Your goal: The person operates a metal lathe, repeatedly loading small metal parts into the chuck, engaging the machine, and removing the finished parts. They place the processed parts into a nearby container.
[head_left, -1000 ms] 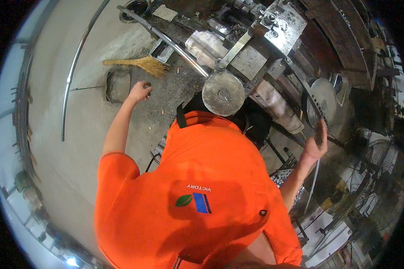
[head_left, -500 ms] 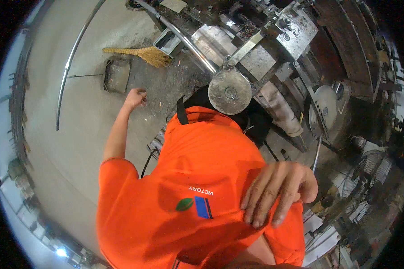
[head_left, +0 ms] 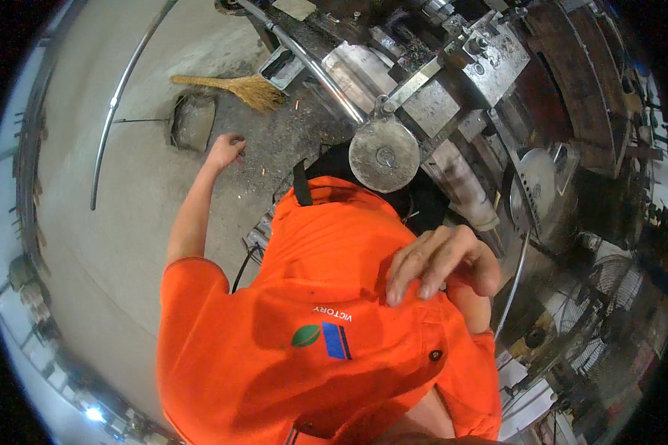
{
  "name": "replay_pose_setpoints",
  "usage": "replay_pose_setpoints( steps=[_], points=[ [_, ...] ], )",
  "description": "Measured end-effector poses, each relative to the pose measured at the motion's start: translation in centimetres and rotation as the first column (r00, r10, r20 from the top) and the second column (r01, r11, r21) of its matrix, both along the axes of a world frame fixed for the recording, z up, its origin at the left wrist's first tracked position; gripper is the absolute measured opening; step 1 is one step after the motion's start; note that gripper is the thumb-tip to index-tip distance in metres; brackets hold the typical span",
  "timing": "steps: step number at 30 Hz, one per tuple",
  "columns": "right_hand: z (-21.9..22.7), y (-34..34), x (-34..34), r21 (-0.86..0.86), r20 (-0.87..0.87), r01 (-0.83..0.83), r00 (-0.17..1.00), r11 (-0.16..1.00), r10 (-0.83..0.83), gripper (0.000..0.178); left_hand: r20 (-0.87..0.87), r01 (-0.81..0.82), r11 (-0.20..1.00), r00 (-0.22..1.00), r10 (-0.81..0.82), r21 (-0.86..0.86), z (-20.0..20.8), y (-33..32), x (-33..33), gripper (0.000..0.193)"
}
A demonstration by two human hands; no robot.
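Note:
My left hand [head_left: 226, 151] hangs out to the left over the floor, near a worn dustpan [head_left: 194, 123]. Its fingers are loosely bent, and I see nothing in them. In front of the chest of my orange shirt [head_left: 304, 282], my right hand [head_left: 447, 261] is raised with fingers bent and apart. A small glint shows under that hand, too small to name. Just ahead of my waist is a round metal handwheel [head_left: 384, 155] on a greasy machine [head_left: 492, 63].
A straw broom [head_left: 237, 89] lies on the floor beyond the dustpan. A long metal bar [head_left: 304, 61] slants toward the handwheel, and a curved tube [head_left: 117, 96] crosses at left. Another metal disc [head_left: 534, 185] and a wire-guarded fan [head_left: 616, 282] are at right.
My right hand has moved up and slightly left, off the lower chest, with its fingers more bent. A shirt button has come into view. My left hand has risen slightly.

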State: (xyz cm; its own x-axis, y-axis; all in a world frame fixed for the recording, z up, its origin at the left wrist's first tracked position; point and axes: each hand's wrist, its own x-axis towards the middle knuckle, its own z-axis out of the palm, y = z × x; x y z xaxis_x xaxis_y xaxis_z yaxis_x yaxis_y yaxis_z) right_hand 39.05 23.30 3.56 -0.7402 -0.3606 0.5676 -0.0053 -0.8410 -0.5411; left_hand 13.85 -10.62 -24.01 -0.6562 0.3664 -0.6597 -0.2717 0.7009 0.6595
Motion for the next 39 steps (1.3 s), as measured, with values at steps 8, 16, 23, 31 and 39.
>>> replay_pose_setpoints(
  steps=[8, 16, 23, 31, 39],
  points=[
    [0.4, -0.7, 0.8, 0.106, 0.257, 0.130, 0.954, 0.986, -0.154, 0.082, 0.047, -0.004, 0.996, 0.999, 0.009, -0.091, -0.1, -0.9, 0.5, 0.033],
    [3.5, -5.6, -3.4, 0.184, 0.109, -0.071, 0.993, 0.980, 0.051, 0.080, -0.073, 0.078, 0.996, 0.994, -0.080, -0.033, 3.0, 2.3, -1.0, 0.033],
    [4.0, -3.4, -4.2, 0.397, 0.036, 0.055, 0.997, 0.916, -0.075, 0.071, -0.072, 0.078, 0.997, 0.994, -0.080, -0.028, 1.8, 1.6, -0.4, 0.031],
    [4.6, -4.2, -4.0, 0.430, 0.020, 0.094, 0.993, 0.898, -0.114, 0.067, 0.000, 0.061, 0.997, 0.998, -0.061, -0.043, -0.2, 0.8, 0.3, 0.031],
    [4.3, -1.7, -4.8, 0.624, -0.070, 0.282, 0.949, 0.729, -0.307, 0.065, -0.279, 0.220, 0.974, 0.940, -0.196, 0.058, 9.9, 5.0, -4.4, 0.034]
  ],
)
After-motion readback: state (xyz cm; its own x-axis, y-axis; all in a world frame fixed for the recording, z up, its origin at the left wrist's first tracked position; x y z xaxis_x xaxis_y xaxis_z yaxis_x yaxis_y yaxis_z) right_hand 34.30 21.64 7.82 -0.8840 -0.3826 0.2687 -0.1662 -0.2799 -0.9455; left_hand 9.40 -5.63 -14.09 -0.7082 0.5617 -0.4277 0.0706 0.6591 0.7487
